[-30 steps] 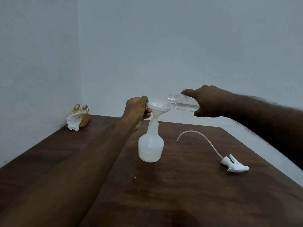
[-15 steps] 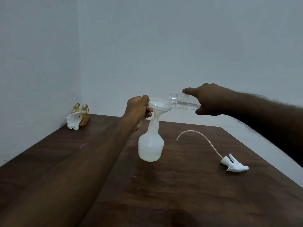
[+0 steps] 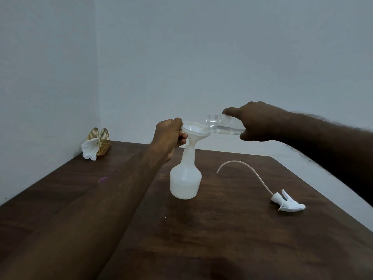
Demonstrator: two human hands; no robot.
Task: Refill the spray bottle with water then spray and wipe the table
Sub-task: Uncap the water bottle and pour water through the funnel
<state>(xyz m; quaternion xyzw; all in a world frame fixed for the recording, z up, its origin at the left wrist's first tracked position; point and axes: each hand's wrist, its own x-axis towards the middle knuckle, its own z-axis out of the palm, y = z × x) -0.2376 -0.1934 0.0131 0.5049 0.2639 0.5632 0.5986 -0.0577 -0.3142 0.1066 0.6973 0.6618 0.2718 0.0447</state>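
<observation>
A white spray bottle [image 3: 185, 179] stands upright on the dark wooden table [image 3: 222, 229], near the middle. Its top is open, and a white funnel [image 3: 195, 131] sits in its neck. The left hand [image 3: 169, 136] holds the funnel at its left rim, with the fingers closed around the edge. The right hand [image 3: 260, 122] grips a clear bottle [image 3: 222, 125], fingers wrapped around its body. This bottle lies almost flat in the air, its open mouth just over the right side of the funnel, and some water is seen inside along its lower wall. The spray bottle looks partly filled, cloudy in the lower part. To the right on the table lies the spray head [image 3: 288, 204] with its long thin tube [image 3: 248, 172] curving up, well apart from the bottle. In the far left corner stands a golden napkin holder [image 3: 101, 138] with a white napkin [image 3: 88, 149].
</observation>
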